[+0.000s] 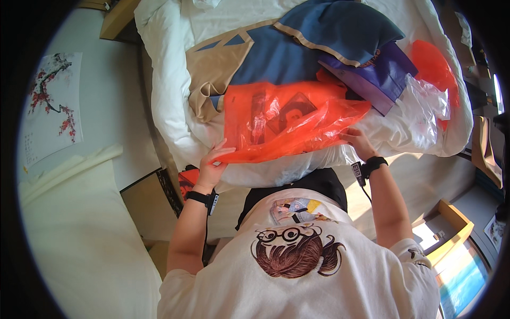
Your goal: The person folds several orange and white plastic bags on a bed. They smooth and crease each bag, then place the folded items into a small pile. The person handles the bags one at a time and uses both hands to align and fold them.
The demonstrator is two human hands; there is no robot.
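Observation:
A thin red plastic bag (239,127) lies spread on the near side of the bed, with dark printed patches showing on it. My left hand (212,162) pinches its near left corner between thumb and fingers. At the near right edge of the same bag, my right hand (359,142) is closed on the plastic, its fingertips partly hidden. The near edge between my hands sags loosely. Whether anything is inside the bag, I cannot tell.
Behind the bag, a blue and tan cloth (281,53) spreads over the white bedding (164,80). To the right lie a purple bag (372,77), a clear plastic bag (422,109) and another red plastic bag (433,64). A cream-covered surface (79,228) stands at the left.

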